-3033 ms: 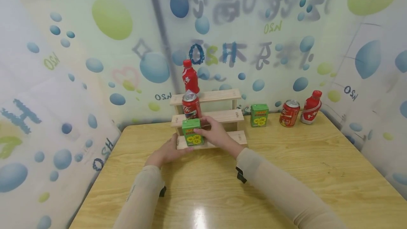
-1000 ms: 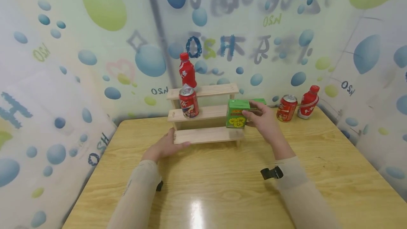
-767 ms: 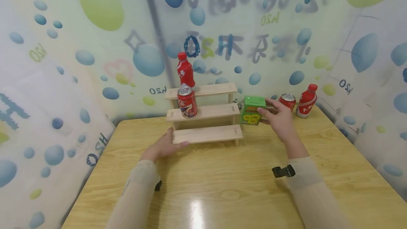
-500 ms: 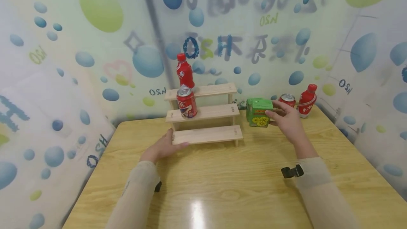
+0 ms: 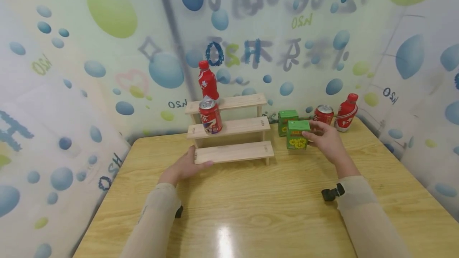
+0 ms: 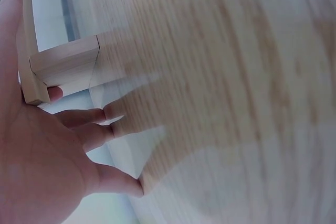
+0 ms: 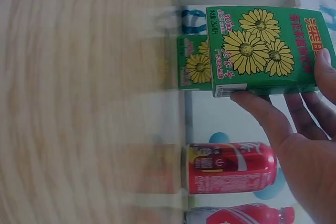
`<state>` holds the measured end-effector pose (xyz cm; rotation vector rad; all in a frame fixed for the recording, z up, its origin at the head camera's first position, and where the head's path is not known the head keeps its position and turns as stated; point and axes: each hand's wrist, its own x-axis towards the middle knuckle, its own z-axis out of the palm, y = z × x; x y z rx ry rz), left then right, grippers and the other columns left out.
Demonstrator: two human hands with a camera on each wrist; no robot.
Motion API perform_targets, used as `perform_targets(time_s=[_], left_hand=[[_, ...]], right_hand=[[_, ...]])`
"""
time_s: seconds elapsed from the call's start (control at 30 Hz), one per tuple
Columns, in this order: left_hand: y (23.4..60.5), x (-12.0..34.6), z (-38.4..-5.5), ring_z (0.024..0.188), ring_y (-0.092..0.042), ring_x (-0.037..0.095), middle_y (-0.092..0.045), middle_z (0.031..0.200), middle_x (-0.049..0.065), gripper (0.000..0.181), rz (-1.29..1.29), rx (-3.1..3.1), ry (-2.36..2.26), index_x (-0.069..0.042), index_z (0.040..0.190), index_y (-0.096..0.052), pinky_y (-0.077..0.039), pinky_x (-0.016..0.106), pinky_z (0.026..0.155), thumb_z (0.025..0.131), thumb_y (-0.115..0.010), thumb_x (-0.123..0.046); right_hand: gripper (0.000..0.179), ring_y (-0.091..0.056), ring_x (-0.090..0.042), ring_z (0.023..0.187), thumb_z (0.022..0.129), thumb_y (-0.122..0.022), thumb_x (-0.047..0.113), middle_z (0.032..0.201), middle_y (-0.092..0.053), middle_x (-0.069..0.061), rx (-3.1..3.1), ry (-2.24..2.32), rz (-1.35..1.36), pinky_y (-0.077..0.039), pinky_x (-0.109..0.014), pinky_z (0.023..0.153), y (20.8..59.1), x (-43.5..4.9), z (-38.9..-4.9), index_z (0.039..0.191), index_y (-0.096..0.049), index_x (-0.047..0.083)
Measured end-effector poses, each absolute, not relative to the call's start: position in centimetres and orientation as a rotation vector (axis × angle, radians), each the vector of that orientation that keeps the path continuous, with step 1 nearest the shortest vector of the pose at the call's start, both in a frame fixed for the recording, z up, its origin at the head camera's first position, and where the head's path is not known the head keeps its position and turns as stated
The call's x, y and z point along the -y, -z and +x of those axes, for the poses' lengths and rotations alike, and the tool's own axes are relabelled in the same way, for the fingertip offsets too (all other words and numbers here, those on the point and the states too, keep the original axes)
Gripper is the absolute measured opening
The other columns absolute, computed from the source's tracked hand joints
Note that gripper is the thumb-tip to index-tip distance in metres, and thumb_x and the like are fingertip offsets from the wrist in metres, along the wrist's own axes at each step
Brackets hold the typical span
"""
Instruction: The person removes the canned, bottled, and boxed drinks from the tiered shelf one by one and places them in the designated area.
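Note:
My right hand [image 5: 326, 140] holds a green drink carton [image 5: 297, 136] with yellow flowers upright, thumb on its front and fingers at its right side. In the right wrist view, the carton's base is close over the table. A second green drink carton [image 5: 282, 124] stands just behind, partly covered by the held one. At the left end of a three-step wooden shelf [image 5: 233, 152], my left hand [image 5: 184, 166] grips the lowest step. Its thumb lies along the front edge; in the left wrist view, a fingertip [image 6: 55, 94] shows behind the board and other fingers reach the table.
On the shelf's middle step stands a red soda can [image 5: 211, 118], with a red bottle [image 5: 208, 85] on the top step. Another red can [image 5: 323, 114] and red bottle [image 5: 346, 112] stand at the table's back right, beyond my right hand. A patterned wall rises behind.
My right hand has carried the green drink carton from the left of the lowest step rightward, past the shelf, to in front of the other carton. My left hand stays at the shelf.

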<state>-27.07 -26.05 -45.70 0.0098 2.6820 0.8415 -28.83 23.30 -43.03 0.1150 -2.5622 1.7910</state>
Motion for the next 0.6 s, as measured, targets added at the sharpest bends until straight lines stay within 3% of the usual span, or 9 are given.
perform_targets(time_s=[0.1,0.33,0.6], left_hand=[[45.7,26.0,-27.0,0.164,-0.02,0.046,-0.015,0.178,0.023,0.136,0.004,-2.684,-0.842,-0.011,0.172,0.001,-0.023,0.064,0.132,0.081,-0.062,-0.091],[45.6,25.9,-27.0,0.164,-0.02,0.047,-0.015,0.178,0.023,0.135,0.007,-2.689,-0.844,-0.011,0.172,0.0,-0.023,0.065,0.132,0.082,-0.062,-0.09],[45.7,26.1,-27.1,0.165,-0.018,0.047,-0.014,0.179,0.023,0.136,0.004,-2.671,-0.861,-0.01,0.172,0.001,-0.021,0.064,0.133,0.082,-0.063,-0.09]], right_hand=[[0.071,-0.053,-0.043,0.143,0.107,-0.067,0.029,0.158,-0.048,-0.029,2.579,-1.783,0.106,-0.064,-0.031,0.094,43.7,-23.6,-29.1,0.164,-0.037,0.0],[0.07,-0.054,-0.042,0.14,0.107,-0.067,0.022,0.165,-0.04,-0.029,2.62,-1.811,0.163,-0.063,-0.041,0.101,44.8,-23.9,-29.8,0.163,-0.034,-0.004],[0.067,-0.051,-0.045,0.144,0.108,-0.065,0.021,0.165,-0.04,-0.03,2.664,-1.793,0.209,-0.063,-0.036,0.101,45.1,-23.8,-29.9,0.163,-0.035,-0.005]])
